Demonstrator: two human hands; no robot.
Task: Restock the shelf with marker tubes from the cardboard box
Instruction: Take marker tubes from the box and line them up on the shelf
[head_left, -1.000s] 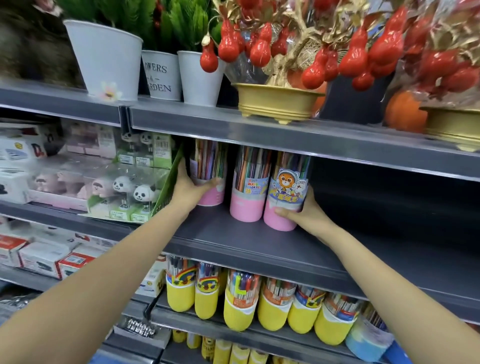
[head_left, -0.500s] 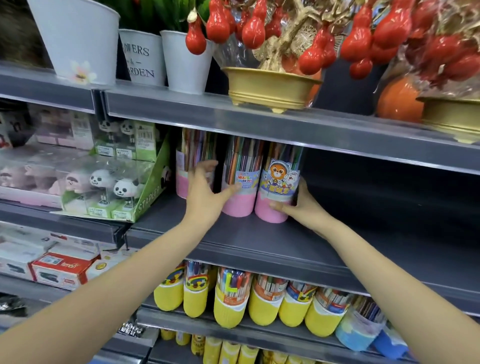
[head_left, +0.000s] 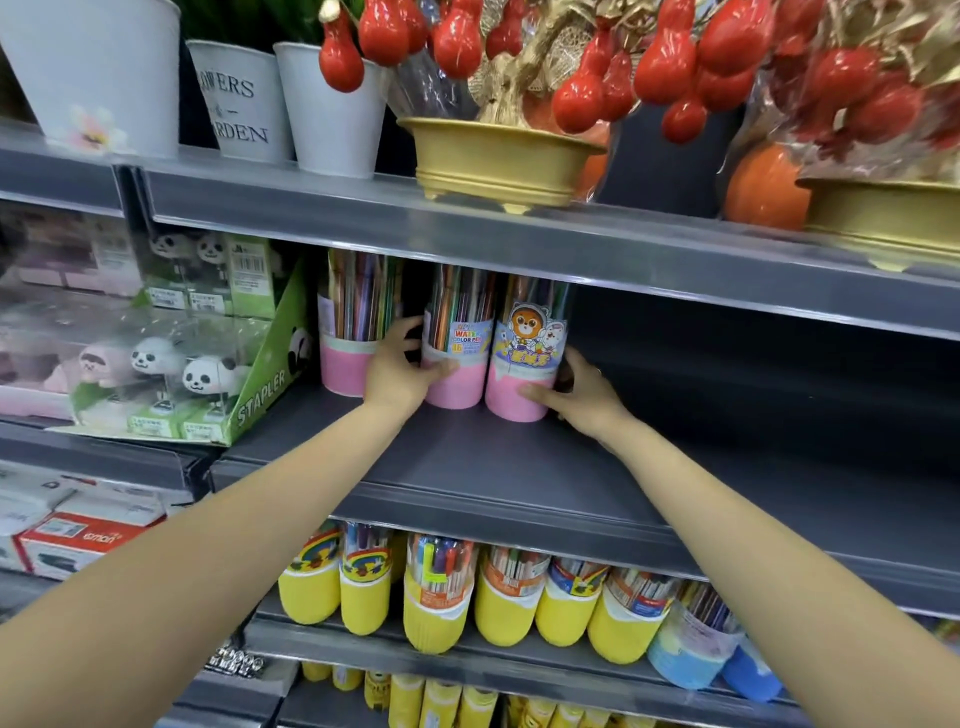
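My left hand (head_left: 397, 371) curls around the middle pink tube (head_left: 456, 345); at three o'clock, my right hand (head_left: 576, 391) grips the bear tube (head_left: 527, 353).

The three marker tubes (head_left: 457, 338) have pink bases and clear tops showing multicoloured pens; the right one bears an orange cartoon bear. The shelf (head_left: 519, 467) is dark grey. Below, tubes (head_left: 436, 613) have yellow bases.

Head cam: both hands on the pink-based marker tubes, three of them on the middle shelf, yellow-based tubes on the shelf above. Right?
Not quite. In the head view the yellow-based tubes stand on the shelf below, not above. The rest holds: the left hand and the right hand are on the pink-based marker tubes, three of them on the middle shelf.
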